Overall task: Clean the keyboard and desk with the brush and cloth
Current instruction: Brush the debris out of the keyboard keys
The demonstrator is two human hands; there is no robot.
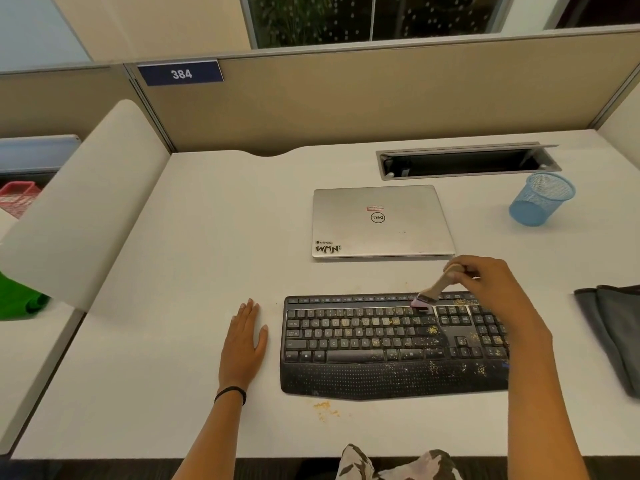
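Head view shows the right hand (485, 282), its fingers (465, 271) curled round the handle of the brush (438, 285). The brush is tilted so its bristles meet the top key rows of the keyboard (363, 341) just down-left of those fingers, likely to flick crumbs (433, 330) loose. The left hand (244, 341) lies flat with straight fingers on the counter (190, 254) beside the keyboard's end, seemingly for balance. The cloth (613, 327) lies right of the brushing fingers, well apart, untouched.
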